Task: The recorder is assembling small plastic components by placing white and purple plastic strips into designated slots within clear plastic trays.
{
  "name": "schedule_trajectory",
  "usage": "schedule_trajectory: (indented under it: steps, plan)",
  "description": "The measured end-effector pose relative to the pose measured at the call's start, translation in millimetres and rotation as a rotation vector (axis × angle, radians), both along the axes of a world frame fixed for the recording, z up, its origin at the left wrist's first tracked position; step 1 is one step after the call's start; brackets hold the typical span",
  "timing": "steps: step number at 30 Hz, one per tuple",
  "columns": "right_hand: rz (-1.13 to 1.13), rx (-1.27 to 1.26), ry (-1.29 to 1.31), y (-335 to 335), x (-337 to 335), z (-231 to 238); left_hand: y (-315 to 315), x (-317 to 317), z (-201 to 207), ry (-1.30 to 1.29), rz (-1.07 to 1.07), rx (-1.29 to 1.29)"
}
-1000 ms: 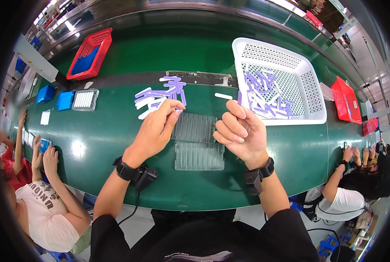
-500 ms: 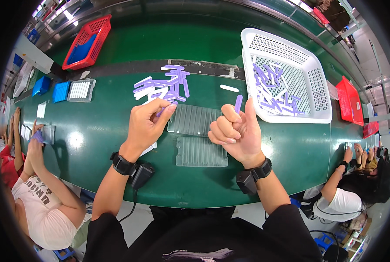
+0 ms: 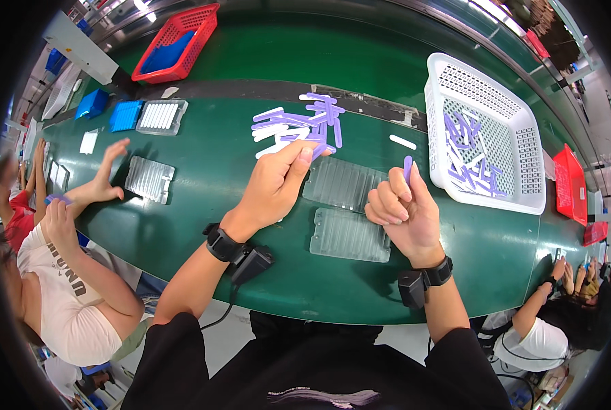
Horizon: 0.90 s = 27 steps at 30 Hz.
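My left hand (image 3: 272, 183) is closed in a pinch on a flat purple stick (image 3: 320, 149) with rounded ends, at the near edge of a loose pile of purple and white sticks (image 3: 278, 128). To its right, my right hand (image 3: 402, 213) has curled fingers, and a second purple stick (image 3: 407, 167) stands up between its thumb and index finger. Two clear ribbed plastic trays lie between and below the hands: the far tray (image 3: 343, 183) and the near tray (image 3: 350, 236). The right fingers overlap the trays' right side.
A white perforated basket (image 3: 538, 184) with purple and white sticks stands at the right. One white stick (image 3: 402, 142) lies left of it. Red baskets stand at the far left (image 3: 203, 41) and far right (image 3: 570, 184). At left, a co-worker's hand (image 3: 103, 179) is beside another clear tray (image 3: 149, 179).
The view has shifted, moving the table contents rightward. My left hand has reached to the pile's near edge. The right-hand stick shows less above the fingers. A co-worker's hand has come off their tray.
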State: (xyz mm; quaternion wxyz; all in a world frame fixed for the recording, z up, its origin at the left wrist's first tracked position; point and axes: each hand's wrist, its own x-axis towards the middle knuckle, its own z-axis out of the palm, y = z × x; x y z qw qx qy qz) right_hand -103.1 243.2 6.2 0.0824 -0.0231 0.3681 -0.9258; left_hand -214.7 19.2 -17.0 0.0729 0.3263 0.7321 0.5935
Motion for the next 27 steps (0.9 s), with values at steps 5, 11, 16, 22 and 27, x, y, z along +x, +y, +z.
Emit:
schedule_trajectory:
  steps: [5, 11, 16, 22, 27]
  plan:
    - [0.004, -0.041, -0.012, 2.4, -1.1, -0.1, -0.2, 0.2, -0.1, -0.039, -0.003, -0.001]
    - [-0.184, 0.189, 0.033, 4.1, 3.8, -1.7, 0.0, -2.3, -1.3, 0.003, 0.006, 0.002]
    - [-0.268, 0.147, 0.02, 0.9, 3.3, 3.9, -4.7, -3.2, -0.7, -0.017, 0.019, -0.03]
    - [-0.25, 0.537, -0.013, 4.7, 3.9, 5.2, -1.2, -6.0, -2.6, 0.134, 0.024, -0.076]
    - [-0.429, 0.831, 0.213, 0.7, 8.5, 6.4, -1.4, -3.7, -2.7, 0.111, 0.049, -0.075]
